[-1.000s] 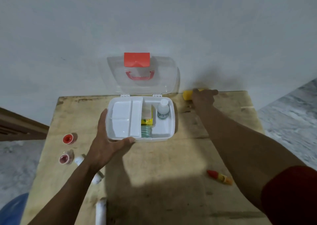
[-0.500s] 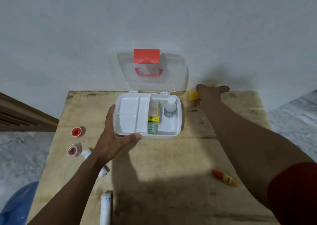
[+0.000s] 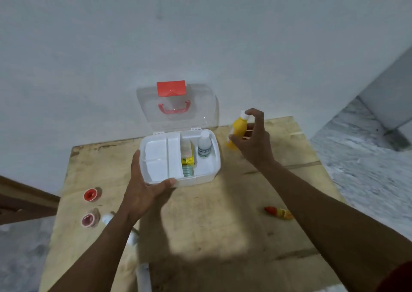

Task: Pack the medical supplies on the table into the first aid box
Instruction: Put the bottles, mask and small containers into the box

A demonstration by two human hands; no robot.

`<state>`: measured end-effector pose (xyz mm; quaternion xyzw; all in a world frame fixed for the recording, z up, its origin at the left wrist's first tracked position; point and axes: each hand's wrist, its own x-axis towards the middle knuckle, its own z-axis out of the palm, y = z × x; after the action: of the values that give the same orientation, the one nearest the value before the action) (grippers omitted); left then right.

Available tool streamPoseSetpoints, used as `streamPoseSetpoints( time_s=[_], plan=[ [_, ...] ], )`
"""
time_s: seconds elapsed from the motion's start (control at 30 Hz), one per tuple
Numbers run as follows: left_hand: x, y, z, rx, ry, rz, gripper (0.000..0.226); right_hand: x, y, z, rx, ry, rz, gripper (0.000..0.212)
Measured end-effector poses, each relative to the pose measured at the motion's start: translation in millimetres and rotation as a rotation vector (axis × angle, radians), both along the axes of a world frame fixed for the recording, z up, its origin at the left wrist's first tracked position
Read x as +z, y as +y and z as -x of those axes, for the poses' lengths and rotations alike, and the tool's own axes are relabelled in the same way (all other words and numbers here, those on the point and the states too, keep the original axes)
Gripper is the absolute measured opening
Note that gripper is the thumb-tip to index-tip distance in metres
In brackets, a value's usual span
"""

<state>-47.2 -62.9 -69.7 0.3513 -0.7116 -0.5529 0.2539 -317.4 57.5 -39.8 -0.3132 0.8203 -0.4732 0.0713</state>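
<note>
The white first aid box [image 3: 208, 174] stands open at the back of the wooden table [image 3: 214, 224], its clear lid [image 3: 200, 109] with a red latch leaning on the wall. Inside stand a white bottle [image 3: 204, 144], a yellow packet [image 3: 187, 155] and a green roll [image 3: 187, 171]. My left hand [image 3: 145, 187] grips the box's front left corner. My right hand [image 3: 254, 140] holds a yellow bottle [image 3: 238, 128] with a white cap, upright, just right of the box. A small red and yellow tube [image 3: 278, 212] lies on the table to the right.
Two small red round containers [image 3: 91, 195] [image 3: 88, 220] sit near the left edge. White cylindrical items lie partly hidden under my left forearm [image 3: 107, 218] and at the table's front [image 3: 143, 276]. The wall stands directly behind the box. Floor lies beyond both table sides.
My right hand has lifted the yellow bottle from the back of the table, turned it upright and brought it closer to the box. The left hand stays on the box.
</note>
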Motion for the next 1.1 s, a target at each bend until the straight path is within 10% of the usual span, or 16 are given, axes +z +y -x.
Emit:
streamPoseSetpoints(
  time_s=[0.43,1.1],
  plan=[
    [-3,1,-2,0.021,0.015,0.000,0.102,39,31,-70,0.231,0.143,0.157,0.060],
    [-5,-2,2,0.041,0.021,-0.002,0.092,-24,-15,-60,0.352,0.361,-0.150,0.051]
  ],
)
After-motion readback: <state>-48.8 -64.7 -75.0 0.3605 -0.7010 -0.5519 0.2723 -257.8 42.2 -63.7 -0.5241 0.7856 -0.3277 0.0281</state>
